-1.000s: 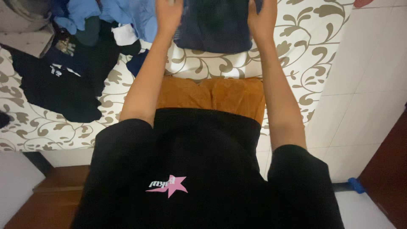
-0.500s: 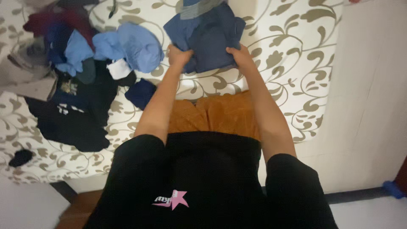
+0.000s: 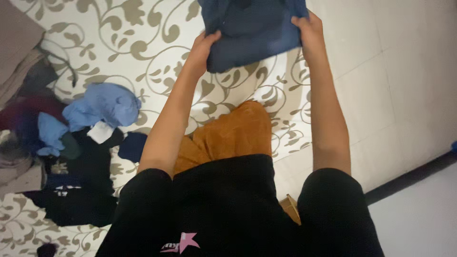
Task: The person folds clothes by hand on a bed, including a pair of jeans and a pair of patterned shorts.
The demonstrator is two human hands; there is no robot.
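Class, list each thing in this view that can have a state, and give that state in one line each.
Left hand: gripping the garment's edge.
Right hand: gripping the other edge.
Dark blue garment: folded, held up.
Light blue shirt: crumpled on the bed.
Black shirt: lying rumpled.

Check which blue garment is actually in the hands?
The dark navy garment at top, gripped by left hand and right hand. The light blue garment lies untouched in the pile.

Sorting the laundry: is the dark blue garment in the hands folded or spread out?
Folded: the dark blue garment forms a compact doubled bundle, pinched at its lower corners by left hand and right hand.
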